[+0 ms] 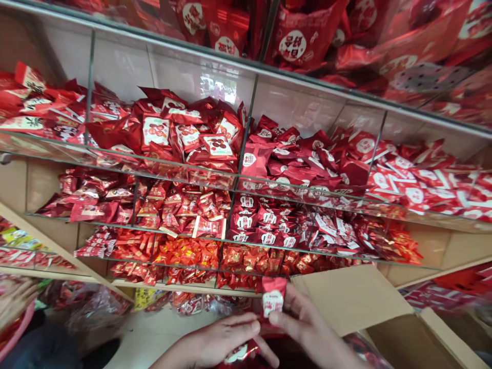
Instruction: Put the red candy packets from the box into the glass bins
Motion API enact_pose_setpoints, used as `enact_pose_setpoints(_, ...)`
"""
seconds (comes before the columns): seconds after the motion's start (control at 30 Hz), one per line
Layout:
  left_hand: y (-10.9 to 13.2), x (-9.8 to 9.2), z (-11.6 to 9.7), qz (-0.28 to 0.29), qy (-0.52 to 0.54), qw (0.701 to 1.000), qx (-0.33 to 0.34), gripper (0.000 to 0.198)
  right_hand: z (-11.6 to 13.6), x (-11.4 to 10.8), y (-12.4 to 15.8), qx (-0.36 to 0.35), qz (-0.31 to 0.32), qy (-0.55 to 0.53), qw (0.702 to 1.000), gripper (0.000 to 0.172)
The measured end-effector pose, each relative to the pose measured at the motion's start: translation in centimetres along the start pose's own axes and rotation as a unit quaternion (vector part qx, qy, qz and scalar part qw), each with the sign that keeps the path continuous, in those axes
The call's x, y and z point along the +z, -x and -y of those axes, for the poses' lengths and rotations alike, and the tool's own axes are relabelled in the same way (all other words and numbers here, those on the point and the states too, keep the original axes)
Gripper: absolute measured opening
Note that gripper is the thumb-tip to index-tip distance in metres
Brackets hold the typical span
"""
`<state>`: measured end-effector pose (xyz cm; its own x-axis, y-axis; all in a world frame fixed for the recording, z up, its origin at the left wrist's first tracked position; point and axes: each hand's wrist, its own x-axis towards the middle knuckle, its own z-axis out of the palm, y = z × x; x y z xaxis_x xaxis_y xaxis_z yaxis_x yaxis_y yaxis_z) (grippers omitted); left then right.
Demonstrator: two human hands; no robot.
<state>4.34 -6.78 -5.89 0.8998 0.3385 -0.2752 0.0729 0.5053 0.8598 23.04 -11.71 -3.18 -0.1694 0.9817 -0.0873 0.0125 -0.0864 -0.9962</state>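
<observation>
My right hand (313, 325), at the bottom centre, pinches a small red-and-white candy packet (273, 302) upright between thumb and fingers. Just left of it is my left hand (215, 341), its fingers apart and pointing right, close to the packet's lower end. Below the left hand shows another red packet (241, 353) with a white patch, partly covered by the hand; I see no clear grip on it. A dark red opening lies under both hands, and its form is cut off by the frame edge.
Tiered shelves with clear dividers (251, 115) hold many red packets (188, 133). An open cardboard box (349, 297) stands at right, its flap raised. At left, another person's hand (15, 302) is by a pink rim (21, 335). Plastic-wrapped bags (94, 307) lie beneath the shelves.
</observation>
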Motion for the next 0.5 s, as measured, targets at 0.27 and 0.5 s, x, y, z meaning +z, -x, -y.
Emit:
enact_pose_setpoints(0.27,0.0,0.1,-0.3,-0.007,-0.052,0.999,0.009,0.042,7.1,-8.1,-9.2,-0.028,-0.185,0.778,0.6,0.033)
enact_pose_setpoints(0.5,0.5,-0.4,0.2,-0.041,-0.049,0.998,0.021,0.045,6.8,-8.3,-13.1,-0.045,-0.15,0.831,0.533,0.037)
